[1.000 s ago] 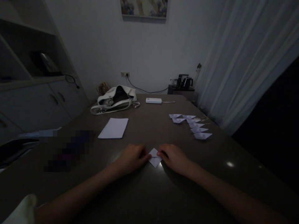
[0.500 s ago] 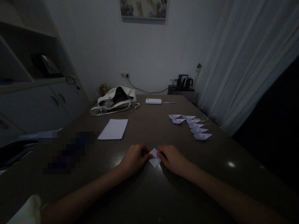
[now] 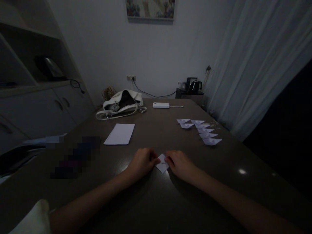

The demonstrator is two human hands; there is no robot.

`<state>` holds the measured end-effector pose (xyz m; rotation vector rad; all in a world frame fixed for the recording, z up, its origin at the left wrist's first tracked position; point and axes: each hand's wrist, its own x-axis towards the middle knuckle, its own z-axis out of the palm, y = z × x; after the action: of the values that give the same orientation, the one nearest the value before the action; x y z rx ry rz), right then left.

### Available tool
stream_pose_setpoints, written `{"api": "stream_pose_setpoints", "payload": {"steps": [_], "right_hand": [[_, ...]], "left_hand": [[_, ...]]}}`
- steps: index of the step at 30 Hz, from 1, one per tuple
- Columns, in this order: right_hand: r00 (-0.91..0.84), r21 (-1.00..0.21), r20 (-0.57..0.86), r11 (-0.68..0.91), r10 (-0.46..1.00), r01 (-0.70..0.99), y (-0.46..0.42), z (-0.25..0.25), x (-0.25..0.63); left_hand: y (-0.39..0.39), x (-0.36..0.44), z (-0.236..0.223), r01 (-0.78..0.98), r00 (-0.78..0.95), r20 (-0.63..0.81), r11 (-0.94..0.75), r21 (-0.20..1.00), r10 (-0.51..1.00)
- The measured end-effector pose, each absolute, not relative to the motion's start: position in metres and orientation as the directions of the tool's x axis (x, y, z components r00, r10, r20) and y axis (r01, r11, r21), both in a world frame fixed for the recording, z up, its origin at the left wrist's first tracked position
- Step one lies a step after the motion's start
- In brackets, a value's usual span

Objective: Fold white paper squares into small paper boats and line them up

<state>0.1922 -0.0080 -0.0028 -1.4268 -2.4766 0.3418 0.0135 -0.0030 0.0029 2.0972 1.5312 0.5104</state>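
A small folded white paper (image 3: 162, 163), diamond shaped, lies on the dark table (image 3: 156, 201) in front of me. My left hand (image 3: 141, 161) pinches its left corner with curled fingers. My right hand (image 3: 179, 164) pinches its right corner the same way. Both forearms rest on the table. Several finished white paper boats (image 3: 201, 130) lie in a row at the right. A stack of flat white paper (image 3: 119, 134) lies at the left centre.
A white handbag (image 3: 120, 104) and a white power bank (image 3: 161, 105) with its cable sit at the far end. Cabinets stand at the left, a curtain at the right. A kettle (image 3: 192, 85) stands on a small stand beyond the table.
Both hands have drawn slightly closer together on the folded paper, which looks a little narrower between them. The view has shifted slightly.
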Motion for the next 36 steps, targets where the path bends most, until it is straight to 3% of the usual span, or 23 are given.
{"api": "stream_pose_setpoints", "payload": {"steps": [11,21,28,36], "right_hand": [[-0.470,-0.356,0.107,0.475,0.876,0.805,-0.007,-0.002,0.192],[-0.473,-0.354,0.096,0.474,0.876,0.806,-0.007,-0.003,0.191],[-0.444,-0.370,0.091,0.444,0.891,0.816,-0.006,-0.002,0.190],[-0.408,-0.480,0.098,0.402,0.908,0.779,-0.007,-0.003,0.196]], "left_hand": [[-0.009,0.015,-0.005,0.703,0.427,0.181,-0.451,0.549,0.886],[-0.006,0.020,-0.005,0.726,0.312,0.096,-0.302,0.618,0.945],[0.011,0.029,0.009,0.848,0.272,-0.137,-0.169,0.503,0.953],[0.015,0.026,0.010,0.847,0.299,-0.147,-0.192,0.496,0.943]]}}
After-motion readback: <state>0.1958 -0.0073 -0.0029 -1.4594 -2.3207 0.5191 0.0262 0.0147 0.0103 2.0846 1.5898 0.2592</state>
